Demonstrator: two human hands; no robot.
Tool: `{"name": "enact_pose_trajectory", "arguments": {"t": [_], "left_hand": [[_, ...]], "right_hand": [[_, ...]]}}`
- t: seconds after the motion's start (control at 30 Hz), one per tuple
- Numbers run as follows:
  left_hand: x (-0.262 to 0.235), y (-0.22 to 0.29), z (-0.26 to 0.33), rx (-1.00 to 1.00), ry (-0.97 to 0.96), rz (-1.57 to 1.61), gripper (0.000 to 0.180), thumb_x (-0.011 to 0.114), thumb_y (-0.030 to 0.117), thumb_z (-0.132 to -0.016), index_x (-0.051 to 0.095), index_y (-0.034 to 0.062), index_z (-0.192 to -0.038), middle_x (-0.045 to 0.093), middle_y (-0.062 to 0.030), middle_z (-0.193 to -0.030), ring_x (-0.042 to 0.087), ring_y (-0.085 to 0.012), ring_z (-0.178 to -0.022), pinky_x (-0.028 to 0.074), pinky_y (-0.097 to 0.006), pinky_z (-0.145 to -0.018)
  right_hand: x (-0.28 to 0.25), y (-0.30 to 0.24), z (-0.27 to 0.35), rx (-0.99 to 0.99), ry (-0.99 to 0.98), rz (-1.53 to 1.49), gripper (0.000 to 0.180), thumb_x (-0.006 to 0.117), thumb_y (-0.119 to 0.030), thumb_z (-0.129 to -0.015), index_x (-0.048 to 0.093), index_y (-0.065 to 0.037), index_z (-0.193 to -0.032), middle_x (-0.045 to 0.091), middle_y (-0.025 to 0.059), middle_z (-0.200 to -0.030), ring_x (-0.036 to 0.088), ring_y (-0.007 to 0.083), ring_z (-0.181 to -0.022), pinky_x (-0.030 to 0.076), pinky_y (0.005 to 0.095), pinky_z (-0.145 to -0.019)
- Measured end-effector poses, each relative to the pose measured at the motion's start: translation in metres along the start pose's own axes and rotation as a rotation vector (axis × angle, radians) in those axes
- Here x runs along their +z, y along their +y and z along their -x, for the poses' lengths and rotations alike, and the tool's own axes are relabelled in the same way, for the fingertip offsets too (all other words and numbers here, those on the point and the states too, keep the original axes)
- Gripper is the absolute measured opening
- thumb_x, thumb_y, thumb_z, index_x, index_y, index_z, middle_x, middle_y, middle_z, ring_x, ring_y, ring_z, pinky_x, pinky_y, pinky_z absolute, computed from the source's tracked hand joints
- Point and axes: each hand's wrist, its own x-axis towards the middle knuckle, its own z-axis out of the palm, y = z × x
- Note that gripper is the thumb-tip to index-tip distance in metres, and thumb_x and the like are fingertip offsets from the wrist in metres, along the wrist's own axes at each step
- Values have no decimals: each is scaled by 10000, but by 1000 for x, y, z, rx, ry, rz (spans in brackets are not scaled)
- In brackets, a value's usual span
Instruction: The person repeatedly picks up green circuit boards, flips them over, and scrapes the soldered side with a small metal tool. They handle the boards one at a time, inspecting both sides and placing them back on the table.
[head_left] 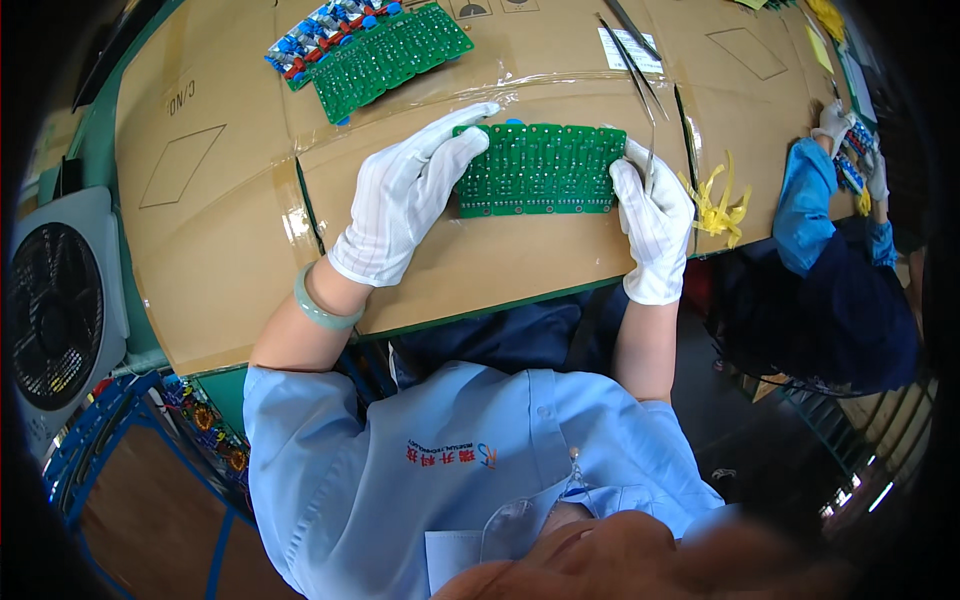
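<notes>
Presently both gloved hands hold a green board flat on the cardboard sheet that covers the bench. The left hand lies over the board's left end, fingers stretched along its top edge and thumb side pressed down; the right hand grips the right end, fingers curled round the edge. The step appears to be steadying or squaring the board, solder side up. Any next move would call for an even grip at both ends, as the panel looks thin, rigid and scored into strips. Its face is matt green, dotted with rows of small solder points, with round tabs along the lower edge. The gloves are white, finely striped fabric; a pale green bangle sits on the left wrist. A second board lies further back, beside blue and red parts. Tweezers, slim and metallic, rest behind the right hand. Yellow strips lie right. A co-worker's sleeve shows beyond.
</notes>
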Motion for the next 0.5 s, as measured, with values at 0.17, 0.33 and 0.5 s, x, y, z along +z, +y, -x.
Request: {"name": "enact_pose_trajectory", "arguments": {"t": [0.17,0.33,0.5], "left_hand": [[1,-1,1,28,14,-19,286,631,209,-980,688,59,-1218,731,-143,-935,691,-226,-755,542,-300,-709],[-2,3,0,3,-21,-50,290,619,215,-986,687,59,-1222,727,-142,-910,670,-213,-708,533,-295,-688],[2,-3,1,72,30,-38,303,622,210,-982,680,61,-1239,720,-142,-888,641,-188,-670,525,-298,-676]], "right_hand": [[0,0,0,-2,-5,-11,321,717,-88,-912,668,72,-1186,728,114,-1044,649,113,-911,528,266,-841],[-1,2,0,-15,-2,6,320,721,-95,-908,673,65,-1182,732,115,-1019,654,115,-894,530,262,-823],[0,8,-3,-87,4,9,328,729,-118,-903,676,61,-1173,734,129,-982,664,121,-880,534,266,-803]]}}
